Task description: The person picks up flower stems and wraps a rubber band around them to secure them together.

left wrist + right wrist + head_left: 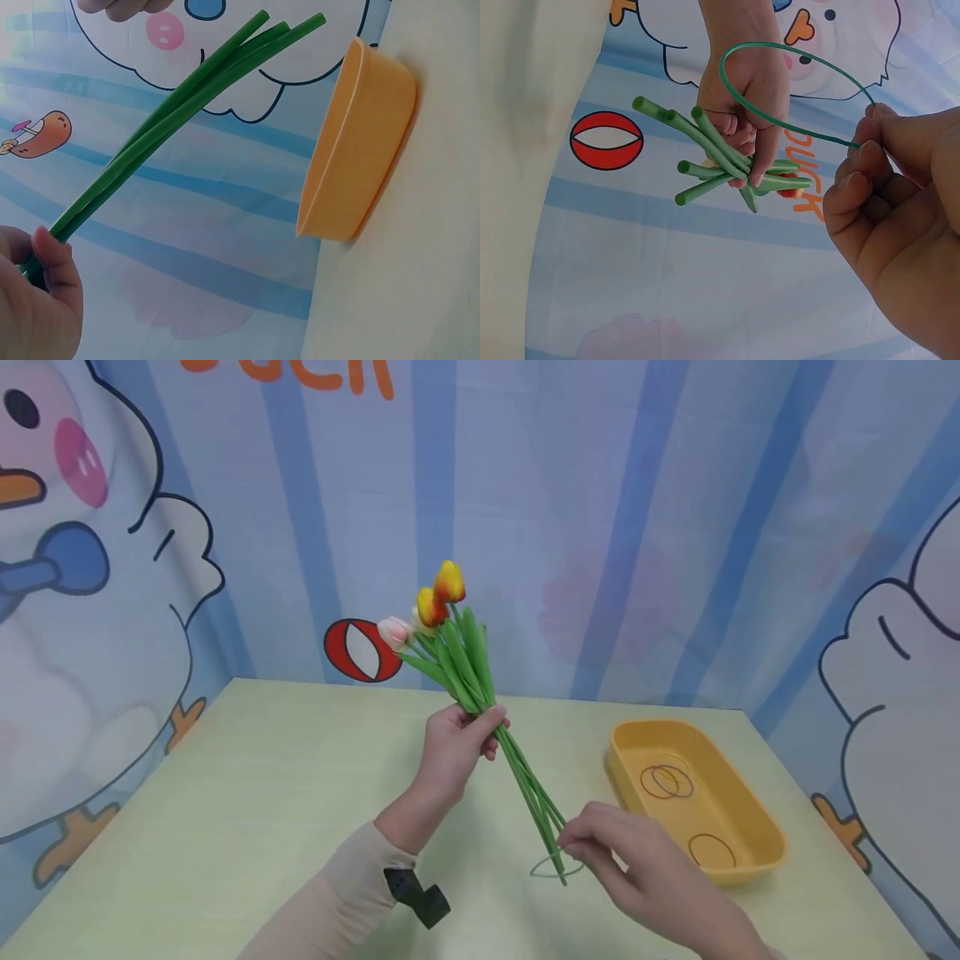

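A bunch of artificial tulips (450,583), yellow-orange and pale pink with green leaves, leans over the table with its heads up and away. My left hand (453,747) grips the green stems just below the leaves. A thin green rubber band (722,71) is pinched between the thumb and fingers of my right hand (648,877), hanging as a wide loop. In the head view the loop overlaps the lower stem ends. From the right wrist it appears beside the cut stem ends (639,103), and I cannot tell whether any stem passes through.
A yellow-orange plastic tray (697,817) stands on the right of the pale table (315,760), holding several loose rubber bands (711,836). Behind the table hangs a blue striped cloth (510,527) with cartoon ducks. A black device (416,897) is strapped at the left wrist.
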The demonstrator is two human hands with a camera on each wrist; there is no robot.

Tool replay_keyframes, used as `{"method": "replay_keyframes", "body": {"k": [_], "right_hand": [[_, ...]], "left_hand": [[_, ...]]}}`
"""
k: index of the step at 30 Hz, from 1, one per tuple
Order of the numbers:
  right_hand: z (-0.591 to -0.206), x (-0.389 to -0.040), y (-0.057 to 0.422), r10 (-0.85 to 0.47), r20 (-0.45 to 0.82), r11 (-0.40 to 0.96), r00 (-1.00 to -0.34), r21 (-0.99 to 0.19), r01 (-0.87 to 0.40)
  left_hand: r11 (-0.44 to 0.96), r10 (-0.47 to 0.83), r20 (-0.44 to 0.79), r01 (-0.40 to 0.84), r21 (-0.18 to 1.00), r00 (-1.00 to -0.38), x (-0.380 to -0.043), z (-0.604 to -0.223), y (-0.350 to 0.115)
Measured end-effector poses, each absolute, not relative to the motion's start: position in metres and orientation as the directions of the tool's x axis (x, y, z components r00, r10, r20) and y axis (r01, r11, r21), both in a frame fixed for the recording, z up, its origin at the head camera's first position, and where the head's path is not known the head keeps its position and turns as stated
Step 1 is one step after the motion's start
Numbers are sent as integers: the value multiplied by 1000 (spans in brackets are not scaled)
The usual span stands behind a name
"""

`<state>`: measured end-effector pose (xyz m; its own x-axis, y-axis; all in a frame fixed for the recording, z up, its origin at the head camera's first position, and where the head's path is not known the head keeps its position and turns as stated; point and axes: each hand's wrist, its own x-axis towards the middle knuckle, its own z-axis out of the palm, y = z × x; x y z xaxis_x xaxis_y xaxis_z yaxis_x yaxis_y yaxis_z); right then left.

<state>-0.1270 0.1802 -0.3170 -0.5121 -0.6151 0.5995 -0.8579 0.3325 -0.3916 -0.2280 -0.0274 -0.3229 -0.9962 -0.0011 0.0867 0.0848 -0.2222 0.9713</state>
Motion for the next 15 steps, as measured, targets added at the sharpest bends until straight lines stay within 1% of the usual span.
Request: {"method": "replay_keyframes", "body": {"k": [5, 9, 15], "right_hand": [[-318, -126, 181, -616, 593, 336, -518, -397, -854], [-320, -127, 182, -617, 615, 318, -491, -377, -870], [-318, -127, 182, -608, 607, 339, -512, -384, -859]], "left_hand": [[-219, -15, 73, 75, 973, -997, -230, -322, -30], [-220, -13, 63, 64, 973, -998, -230, -320, -31], [-227, 4, 52, 49, 973, -999, -228, -318, -33]]}}
